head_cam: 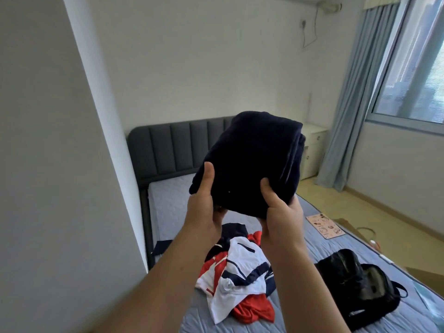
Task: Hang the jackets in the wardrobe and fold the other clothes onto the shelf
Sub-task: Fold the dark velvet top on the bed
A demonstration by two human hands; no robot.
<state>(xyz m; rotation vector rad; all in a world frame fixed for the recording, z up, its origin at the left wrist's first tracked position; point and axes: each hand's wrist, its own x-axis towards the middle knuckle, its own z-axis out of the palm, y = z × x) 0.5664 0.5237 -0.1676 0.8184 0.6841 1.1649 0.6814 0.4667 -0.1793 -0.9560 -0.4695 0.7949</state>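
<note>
Both forearms reach up and forward, bare, and between them a folded navy garment [252, 157] is held in the air above the bed [336, 251]. The left hand [204, 207] lays its thumb straight up the near face of the cloth, its fingers tucked out of sight behind. The right hand [281, 212] does likewise at the lower right corner. Each grip is closed on the bundle's bottom edge.

The cloth looks thick and soft, perhaps fleece, though it is too dark to be sure. Its stacked layers show as ridges down the right side. Below, on the quilted blue-grey mattress, lies a crumpled pile of clothes [240, 272] in red, white and navy, with a slumped black backpack [358, 284] beside it. The grey headboard [173, 145] is padded in upright channels.
</note>
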